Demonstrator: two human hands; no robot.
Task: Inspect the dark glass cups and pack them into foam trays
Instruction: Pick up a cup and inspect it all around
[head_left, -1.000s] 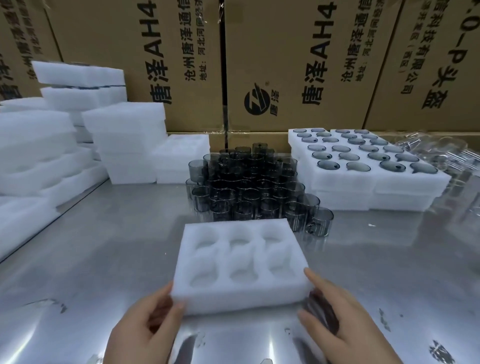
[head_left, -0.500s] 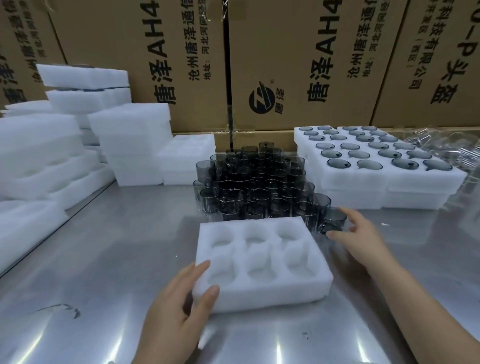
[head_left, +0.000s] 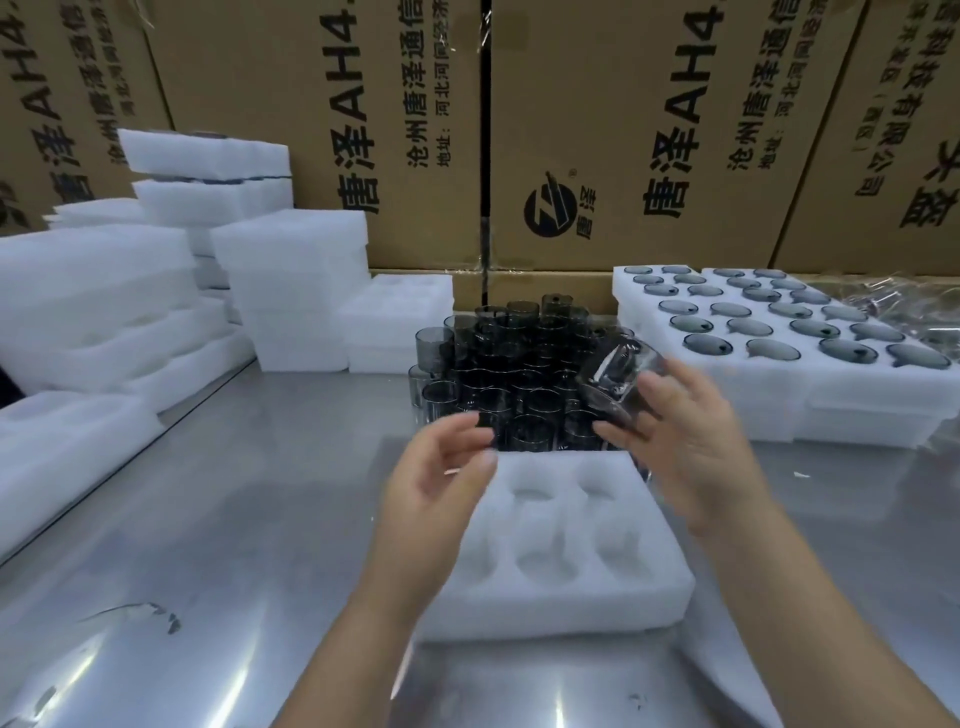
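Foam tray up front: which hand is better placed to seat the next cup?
Right. The right hand grips a dark glass cup, tilted, just above the foam tray; the left hand hovers open, holding nothing.

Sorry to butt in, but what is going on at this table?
A person's right hand holds one dark glass cup, tilted, over the cluster of loose cups. The left hand is open beside it. The foam tray before them shows only empty pockets, and filled trays sit at the right.

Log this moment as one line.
right hand: holds tilted dark cup | left hand: open, empty | foam tray: visible pockets empty
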